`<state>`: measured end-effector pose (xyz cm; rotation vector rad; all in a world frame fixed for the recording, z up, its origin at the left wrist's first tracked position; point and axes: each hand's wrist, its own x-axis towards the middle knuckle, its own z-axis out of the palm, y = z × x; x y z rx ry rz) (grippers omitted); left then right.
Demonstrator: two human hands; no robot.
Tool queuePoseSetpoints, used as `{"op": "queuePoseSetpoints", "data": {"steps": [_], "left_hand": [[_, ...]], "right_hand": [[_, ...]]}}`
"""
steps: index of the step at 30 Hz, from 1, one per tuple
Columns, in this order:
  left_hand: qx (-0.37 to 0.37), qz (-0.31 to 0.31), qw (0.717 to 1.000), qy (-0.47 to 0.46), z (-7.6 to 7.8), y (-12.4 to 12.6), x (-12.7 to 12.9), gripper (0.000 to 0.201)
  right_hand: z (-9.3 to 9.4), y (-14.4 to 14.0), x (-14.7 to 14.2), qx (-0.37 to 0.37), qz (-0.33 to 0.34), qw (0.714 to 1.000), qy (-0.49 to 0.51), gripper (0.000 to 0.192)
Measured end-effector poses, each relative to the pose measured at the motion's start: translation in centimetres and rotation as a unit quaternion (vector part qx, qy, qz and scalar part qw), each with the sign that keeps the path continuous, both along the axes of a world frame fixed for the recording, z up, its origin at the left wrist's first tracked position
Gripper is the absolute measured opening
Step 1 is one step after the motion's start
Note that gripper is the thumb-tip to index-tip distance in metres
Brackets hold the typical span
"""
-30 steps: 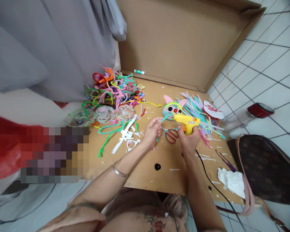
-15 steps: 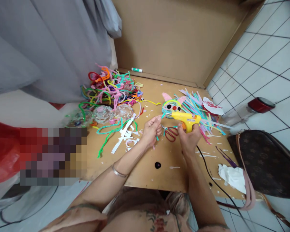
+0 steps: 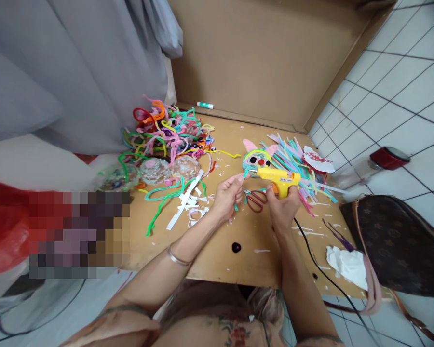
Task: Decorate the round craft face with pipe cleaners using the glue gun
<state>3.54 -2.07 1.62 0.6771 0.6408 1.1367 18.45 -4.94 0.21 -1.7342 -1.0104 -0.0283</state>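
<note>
Backdrop: brown cardboard panel (image 3: 260, 58) standing along the far edge, white tiled wall (image 3: 412, 106) on the right, hanging grey cloth (image 3: 75, 62) at the far left.
Work surface: tan tabletop (image 3: 210, 253) dotted with scraps.
Left hand (image 3: 228, 193): thumb and fingertips pinched together on a short turquoise fuzzy stem (image 3: 246, 174), its free end pointing away towards the far side.
Right hand (image 3: 284, 207): fingers wrapped around the handle of a yellow plastic glue gun (image 3: 279, 177), nozzle aimed left.
Nozzle: right at the stem's tip; whether they touch, I cannot tell.
Glue gun: a translucent stick out of its rear, a black cord (image 3: 313, 260) trailing to the near right.
Animal face: round, multicoloured, with pink ears, black eyes and a red nose (image 3: 261, 163), lying just beyond the nozzle.
Scissors: red-handled pair (image 3: 255, 205) between the hands.
Right side: loose pastel fuzzy stems (image 3: 289, 154) beside the face; clear bottle with a red lid (image 3: 388, 158); brown patterned handbag (image 3: 401, 246); crumpled white tissue (image 3: 347, 265).
Left side: tangled heap of bright fuzzy stems (image 3: 169, 127) at the far left, cut white paper strips (image 3: 185, 201) nearer.
Near edge: glossy black round piece (image 3: 236, 247), between the forearms.
</note>
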Motion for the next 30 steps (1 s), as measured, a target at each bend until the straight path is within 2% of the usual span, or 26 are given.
{"op": "queuePoseSetpoints", "data": {"steps": [7,17,23,30], "left_hand": [[0.013,-0.001,1.0,0.0,-0.12,0.03,0.02,0.047],[0.0,0.019,1.0,-0.01,-0.31,0.3,-0.01,0.045],[0.011,0.004,1.0,-0.011,-0.14,0.14,0.01,0.047],[0.003,0.004,1.0,-0.004,-0.03,0.11,0.0,0.043]], "right_hand": [[0.17,0.06,-0.05,0.006,-0.017,1.0,-0.006,0.034],[0.26,-0.15,-0.26,0.013,-0.005,1.0,-0.004,0.031],[-0.25,0.02,-0.21,-0.013,-0.002,1.0,0.002,0.033],[-0.24,0.03,-0.07,0.0,-0.014,1.0,0.007,0.033]]}}
